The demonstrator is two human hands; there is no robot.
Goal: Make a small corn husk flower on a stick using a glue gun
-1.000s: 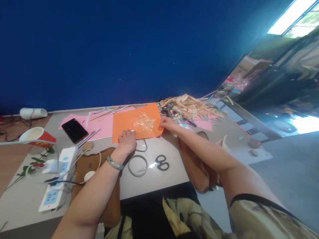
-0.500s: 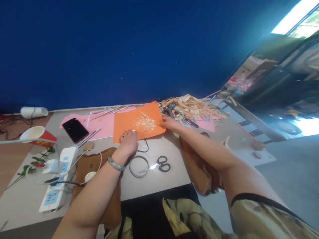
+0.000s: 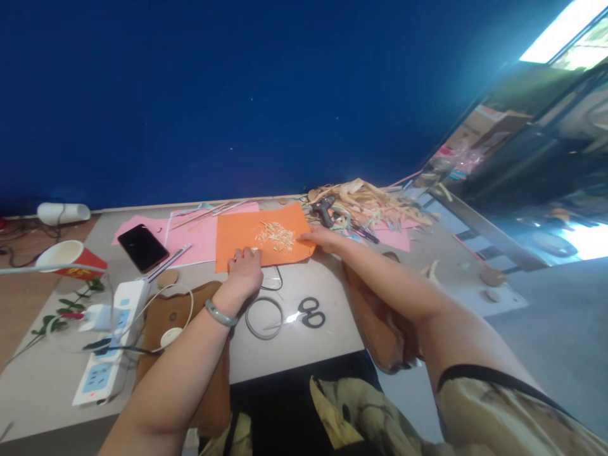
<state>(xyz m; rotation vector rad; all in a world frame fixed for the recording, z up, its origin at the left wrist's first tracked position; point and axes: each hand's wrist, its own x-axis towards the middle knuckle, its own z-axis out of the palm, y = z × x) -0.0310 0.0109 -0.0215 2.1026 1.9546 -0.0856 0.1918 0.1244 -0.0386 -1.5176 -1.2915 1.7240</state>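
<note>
An orange sheet of paper (image 3: 234, 231) lies in front of me with a small heap of pale shavings (image 3: 276, 235) on it. My right hand (image 3: 322, 239) pinches the sheet's right edge. At its near edge, my left hand (image 3: 245, 271) has curled fingers closed on the paper, and a small white bit shows by the fingertips. Closer to me are black-handled scissors (image 3: 311, 313), whose blades reach into a grey ring (image 3: 264, 318). A bent dark wire frame (image 3: 275, 278) sits just right of my left hand.
A glue gun (image 3: 325, 210) rests against a pile of tan strips (image 3: 358, 196). To the left are a phone (image 3: 143, 247), a power strip (image 3: 111, 345) with cables, and a red paper cup (image 3: 71, 258). Brown wooden pieces (image 3: 375, 316) flank the middle. A blue wall (image 3: 237, 95) stands behind.
The sheet's far right corner has dropped, and the shavings on it have shifted and spread. My right hand has moved slightly left; my left hand stays in place.
</note>
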